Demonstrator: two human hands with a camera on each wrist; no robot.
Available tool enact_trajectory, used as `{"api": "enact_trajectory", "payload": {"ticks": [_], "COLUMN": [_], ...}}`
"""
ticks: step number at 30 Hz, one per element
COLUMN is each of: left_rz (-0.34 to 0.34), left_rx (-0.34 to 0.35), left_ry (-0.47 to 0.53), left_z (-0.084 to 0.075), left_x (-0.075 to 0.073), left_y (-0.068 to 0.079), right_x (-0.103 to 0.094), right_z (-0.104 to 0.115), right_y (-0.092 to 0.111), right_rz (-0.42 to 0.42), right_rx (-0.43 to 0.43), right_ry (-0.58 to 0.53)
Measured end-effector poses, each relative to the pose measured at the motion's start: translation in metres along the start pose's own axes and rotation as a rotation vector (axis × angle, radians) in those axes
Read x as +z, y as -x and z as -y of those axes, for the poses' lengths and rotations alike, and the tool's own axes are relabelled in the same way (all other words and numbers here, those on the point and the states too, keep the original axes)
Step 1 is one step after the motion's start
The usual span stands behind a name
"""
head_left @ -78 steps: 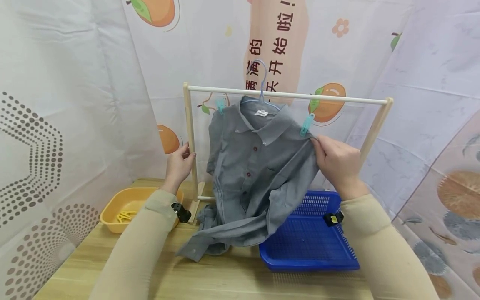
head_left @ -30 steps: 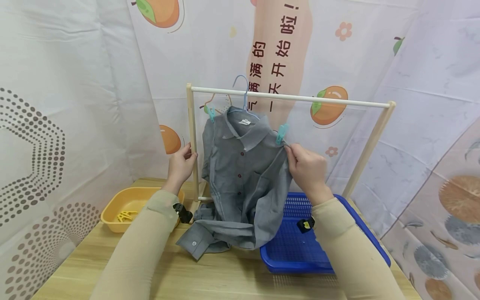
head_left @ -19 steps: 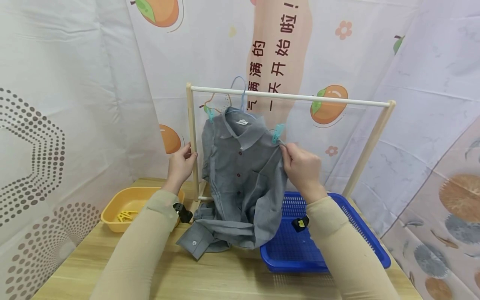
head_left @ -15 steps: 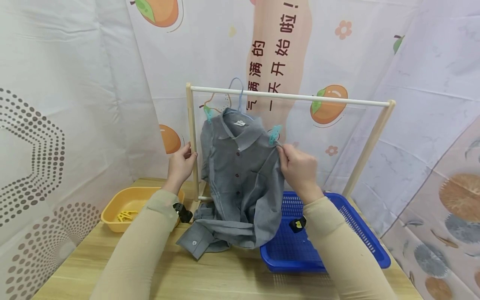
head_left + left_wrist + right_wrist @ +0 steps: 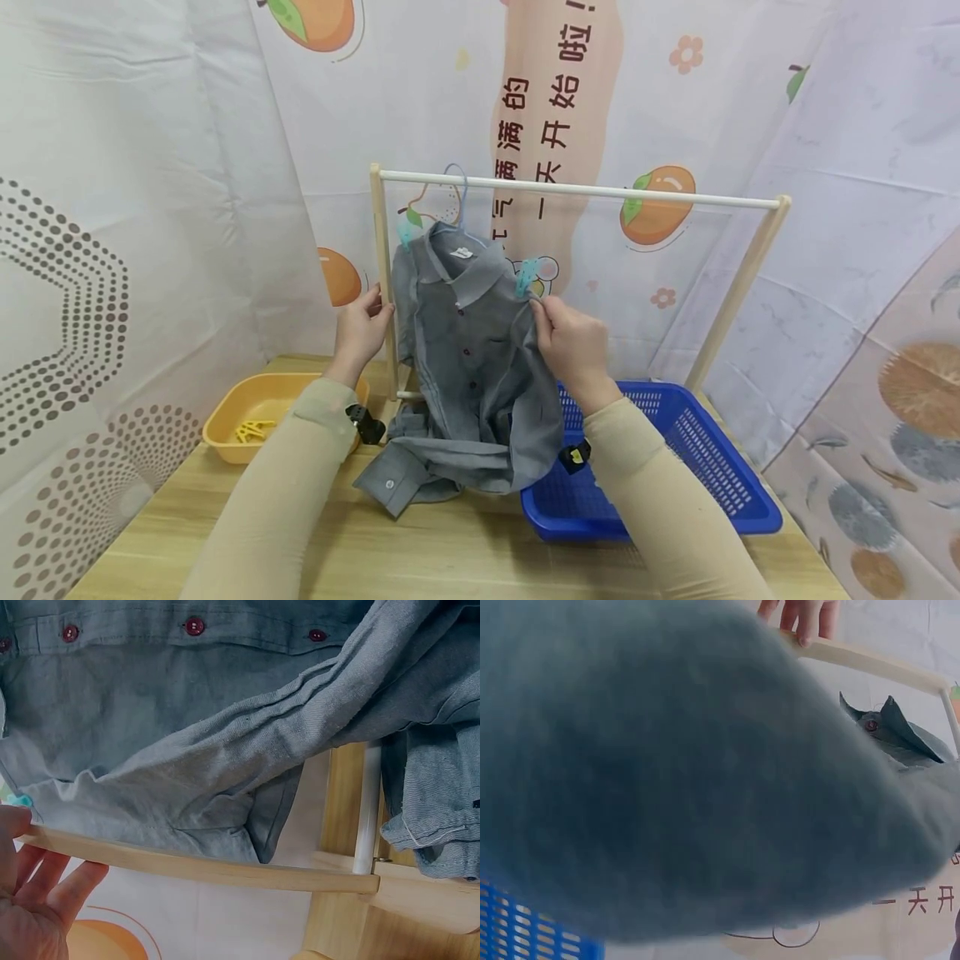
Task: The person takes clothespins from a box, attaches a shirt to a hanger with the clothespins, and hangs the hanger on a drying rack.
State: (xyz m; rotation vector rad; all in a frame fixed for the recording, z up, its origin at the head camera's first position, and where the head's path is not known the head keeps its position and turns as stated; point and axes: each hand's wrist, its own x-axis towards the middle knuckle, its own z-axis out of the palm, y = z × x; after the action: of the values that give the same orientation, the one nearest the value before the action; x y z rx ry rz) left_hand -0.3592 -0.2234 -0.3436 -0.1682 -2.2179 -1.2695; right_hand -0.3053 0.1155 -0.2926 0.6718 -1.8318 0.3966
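A grey button-up shirt hangs on a light blue hanger, its hook at the white rail of a wooden-ended rack. Turquoise clips sit at both shoulders. My right hand pinches the shirt's shoulder on the right, just below the clip. My left hand grips the rack's left upright between thumb and fingers, close to the other shoulder. In the right wrist view, blurred grey cloth fills most of the picture and hides the right fingers.
A blue perforated basket stands right of the shirt, partly behind my right forearm. At the left, a yellow basin holds yellow clips. The shirt's cuff lies on the wooden table. Printed curtains hang behind.
My right hand has moved left with the shirt's shoulder, and the hanger has slid left along the rail towards the left upright. My left hand has stayed on the upright.
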Motion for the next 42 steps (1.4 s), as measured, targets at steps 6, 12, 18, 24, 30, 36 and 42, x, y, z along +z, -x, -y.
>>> {"api": "enact_trajectory", "payload": {"ticks": [6, 12, 18, 24, 30, 36, 42], "left_rz": [-0.012, -0.014, -0.006, 0.005, 0.013, 0.032, 0.046], "left_rx": [0.015, 0.014, -0.001, -0.012, -0.014, -0.020, -0.005], "left_ry": [-0.003, 0.004, 0.006, 0.008, -0.013, -0.023, -0.055], "left_z": [0.000, 0.000, 0.000, 0.000, 0.000, 0.001, 0.000], "left_x": [0.001, 0.001, 0.000, -0.001, -0.002, -0.003, -0.008], "left_y": [0.001, 0.000, 0.001, 0.001, -0.001, -0.001, -0.001], "right_x": [0.002, 0.003, 0.004, 0.002, 0.000, -0.002, -0.007], "right_z": [0.006, 0.009, 0.009, 0.009, 0.011, 0.013, 0.008], "right_y": [0.006, 0.011, 0.015, 0.017, 0.017, 0.018, 0.019], "right_rz": [0.007, 0.015, 0.012, 0.016, 0.028, 0.065, 0.093], "right_rx": [0.027, 0.048, 0.037, 0.011, 0.017, 0.025, 0.032], "right_ry": [-0.026, -0.024, -0.025, -0.047, -0.076, -0.093, -0.139]}}
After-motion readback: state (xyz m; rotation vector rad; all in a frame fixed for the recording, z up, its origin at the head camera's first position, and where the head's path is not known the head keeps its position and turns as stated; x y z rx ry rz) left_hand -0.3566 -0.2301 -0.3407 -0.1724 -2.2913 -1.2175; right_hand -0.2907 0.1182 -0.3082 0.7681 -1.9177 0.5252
